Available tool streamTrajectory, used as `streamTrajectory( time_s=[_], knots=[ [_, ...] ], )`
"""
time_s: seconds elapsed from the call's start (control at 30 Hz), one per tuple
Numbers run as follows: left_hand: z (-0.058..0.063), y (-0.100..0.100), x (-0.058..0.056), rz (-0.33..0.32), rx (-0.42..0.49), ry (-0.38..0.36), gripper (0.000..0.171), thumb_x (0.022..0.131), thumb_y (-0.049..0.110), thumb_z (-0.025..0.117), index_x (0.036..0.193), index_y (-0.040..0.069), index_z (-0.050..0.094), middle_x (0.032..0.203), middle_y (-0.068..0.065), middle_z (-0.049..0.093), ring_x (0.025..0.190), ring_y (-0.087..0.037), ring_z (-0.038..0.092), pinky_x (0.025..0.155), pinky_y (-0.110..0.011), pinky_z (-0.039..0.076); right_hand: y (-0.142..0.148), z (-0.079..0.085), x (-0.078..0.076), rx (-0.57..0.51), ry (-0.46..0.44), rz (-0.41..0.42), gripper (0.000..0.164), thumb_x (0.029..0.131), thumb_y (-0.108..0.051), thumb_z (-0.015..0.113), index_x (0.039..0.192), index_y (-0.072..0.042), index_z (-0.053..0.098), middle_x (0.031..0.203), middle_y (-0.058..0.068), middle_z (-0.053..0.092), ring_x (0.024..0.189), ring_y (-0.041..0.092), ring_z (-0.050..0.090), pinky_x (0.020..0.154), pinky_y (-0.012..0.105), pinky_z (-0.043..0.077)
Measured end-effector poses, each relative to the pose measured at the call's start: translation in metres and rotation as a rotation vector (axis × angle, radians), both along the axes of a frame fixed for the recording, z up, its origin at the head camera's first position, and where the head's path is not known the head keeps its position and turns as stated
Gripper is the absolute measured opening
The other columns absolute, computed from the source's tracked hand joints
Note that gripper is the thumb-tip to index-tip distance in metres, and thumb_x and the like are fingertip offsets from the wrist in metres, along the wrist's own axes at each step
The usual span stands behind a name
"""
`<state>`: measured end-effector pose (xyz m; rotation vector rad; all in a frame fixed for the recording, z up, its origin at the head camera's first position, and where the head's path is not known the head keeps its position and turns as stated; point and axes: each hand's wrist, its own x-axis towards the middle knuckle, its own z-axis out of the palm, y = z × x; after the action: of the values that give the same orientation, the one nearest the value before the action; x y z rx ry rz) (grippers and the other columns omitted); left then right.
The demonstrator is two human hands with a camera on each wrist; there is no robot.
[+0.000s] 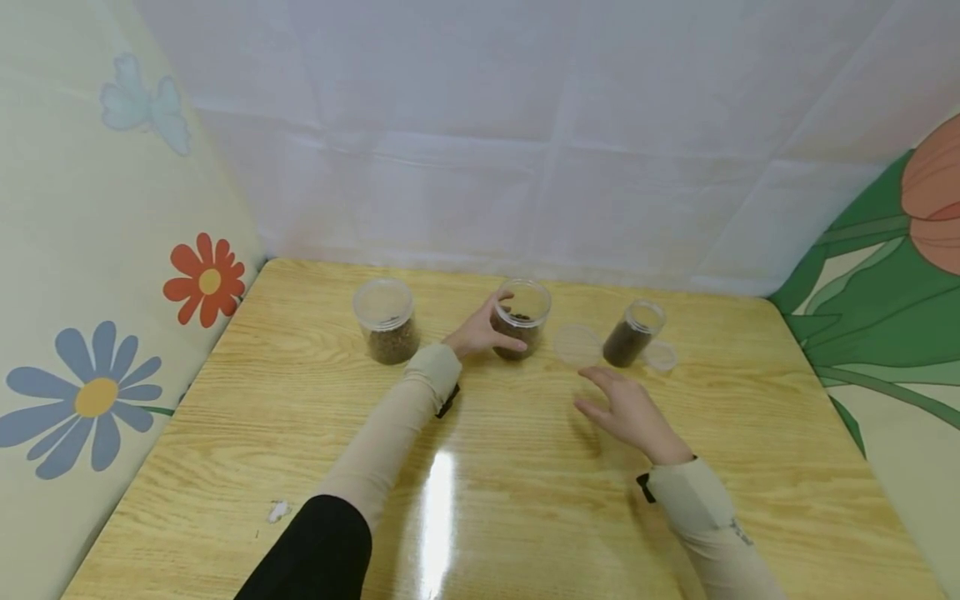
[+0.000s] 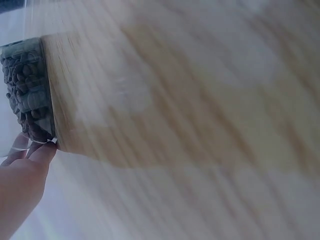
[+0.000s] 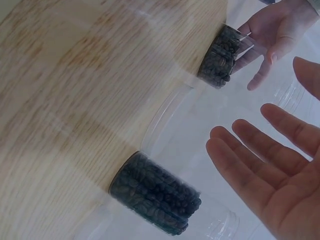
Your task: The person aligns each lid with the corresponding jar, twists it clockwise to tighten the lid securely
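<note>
Clasping the middle jar (image 1: 534, 327) round its side with the left grip (image 1: 480, 332), on the counter (image 1: 540, 483) between two other jars (image 1: 393, 340); holding the right grip (image 1: 632, 411) wide, unloaded. Probably light, stiff, slick; best taken low, around the dark beans (image 3: 218, 61).

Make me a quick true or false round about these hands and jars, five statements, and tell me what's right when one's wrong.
1. The left hand grips the middle jar. True.
2. The middle jar is empty. False: dark beans partly fill it.
3. A small lid lies on the table beside the narrow jar. True.
4. The narrow jar lies on its side. False: it stands upright.
5. The right hand holds nothing. True.
</note>
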<state>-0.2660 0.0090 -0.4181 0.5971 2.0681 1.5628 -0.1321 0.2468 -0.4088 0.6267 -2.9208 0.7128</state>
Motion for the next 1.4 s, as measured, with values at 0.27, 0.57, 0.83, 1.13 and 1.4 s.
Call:
streamTrajectory(
  time_s=[0.27,0.57,0.83,1.13,1.4],
  knots=[
    [-0.003,-0.001,-0.001,-0.009,0.004,0.021,0.093,0.075,0.01,0.074,0.144,0.006,0.011,0.147,-0.02,0.018,0.132,-0.03,0.023,0.105,-0.044,0.023,0.0,-0.003,-0.001,0.005,0.011,0.009,0.043,0.082,-0.013,0.067,0.116,0.009,0.054,0.112,0.025,0.057,0.099,0.039,0.056,0.084,0.05,0.044],
    [-0.035,-0.002,-0.017,0.046,0.023,0.035,0.097,0.071,0.012,0.078,0.145,0.011,0.014,0.143,-0.014,0.027,0.129,-0.025,0.029,0.104,-0.042,0.025,0.0,-0.003,-0.002,0.011,0.001,0.009,0.044,0.082,-0.014,0.067,0.118,0.008,0.053,0.115,0.026,0.056,0.102,0.041,0.054,0.084,0.052,0.043],
    [-0.038,-0.004,-0.016,0.074,0.061,0.039,0.097,0.07,0.006,0.078,0.144,0.009,0.016,0.142,-0.018,0.029,0.127,-0.026,0.032,0.105,-0.041,0.024,-0.002,0.001,-0.009,0.004,-0.009,0.017,0.044,0.083,-0.014,0.066,0.118,0.009,0.052,0.115,0.026,0.055,0.104,0.041,0.053,0.087,0.051,0.042],
    [-0.037,-0.005,-0.014,0.071,0.036,0.055,0.096,0.071,0.009,0.077,0.144,0.01,0.016,0.143,-0.017,0.028,0.128,-0.026,0.03,0.105,-0.043,0.022,-0.005,0.002,-0.026,0.061,-0.058,0.006,0.046,0.085,-0.017,0.064,0.121,0.008,0.05,0.118,0.028,0.052,0.106,0.041,0.051,0.087,0.052,0.042],
    [-0.025,-0.007,-0.008,0.042,0.045,0.024,0.095,0.073,0.008,0.076,0.144,0.01,0.014,0.144,-0.019,0.025,0.13,-0.028,0.027,0.105,-0.045,0.022,-0.007,0.001,-0.038,0.109,-0.087,-0.016,0.045,0.086,-0.018,0.063,0.121,0.008,0.051,0.119,0.028,0.051,0.108,0.042,0.05,0.088,0.052,0.04]
  ],
)
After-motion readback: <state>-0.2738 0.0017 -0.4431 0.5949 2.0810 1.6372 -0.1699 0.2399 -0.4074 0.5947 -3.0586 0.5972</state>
